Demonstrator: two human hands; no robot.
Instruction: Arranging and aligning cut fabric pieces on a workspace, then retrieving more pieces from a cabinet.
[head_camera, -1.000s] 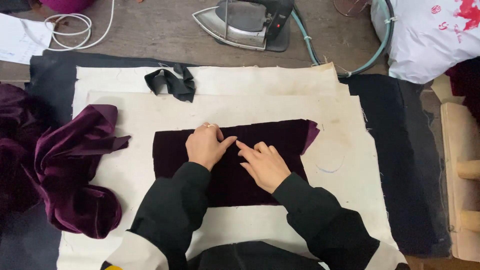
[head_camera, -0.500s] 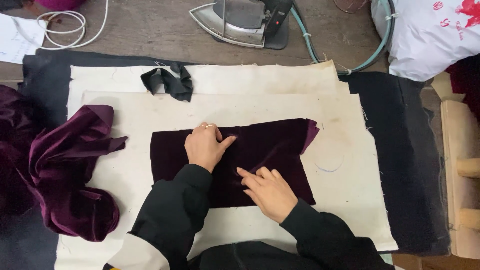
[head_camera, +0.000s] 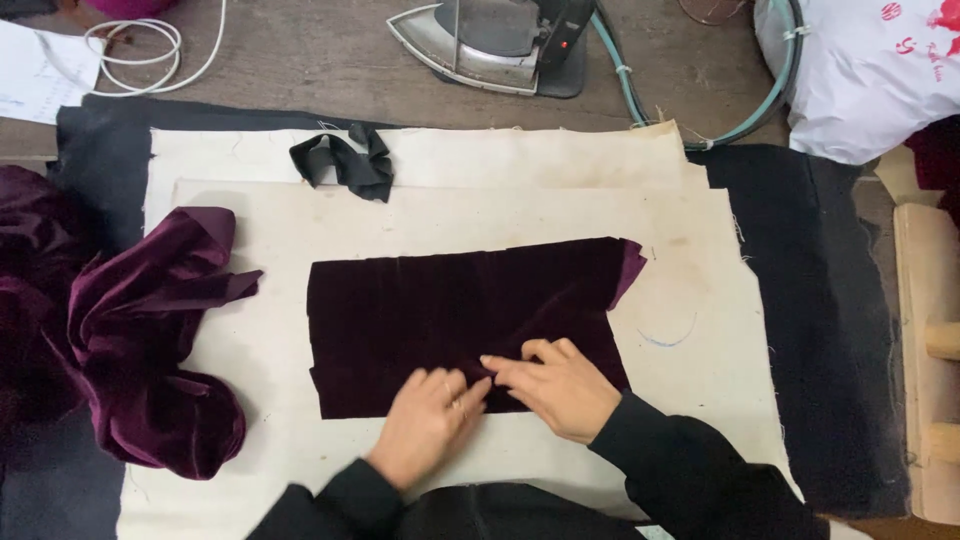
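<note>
pressing hands (head_camera: 495, 400) on velvet piece (head_camera: 450, 300)

Black long sleeves cover both arms; a ring (head_camera: 452, 404) sits on one finger.

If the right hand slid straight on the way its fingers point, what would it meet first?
The right hand points left, so it would meet the left hand almost at once; their fingertips nearly touch on the dark purple velvet rectangle.

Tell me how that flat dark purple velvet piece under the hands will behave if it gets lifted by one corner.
The velvet piece would likely droop limply: its right corner already curls over, and the bunched velvet of similar cloth lies in soft folds. It probably slides and creases easily, since ridges gather where the left hand and right hand press.
</note>
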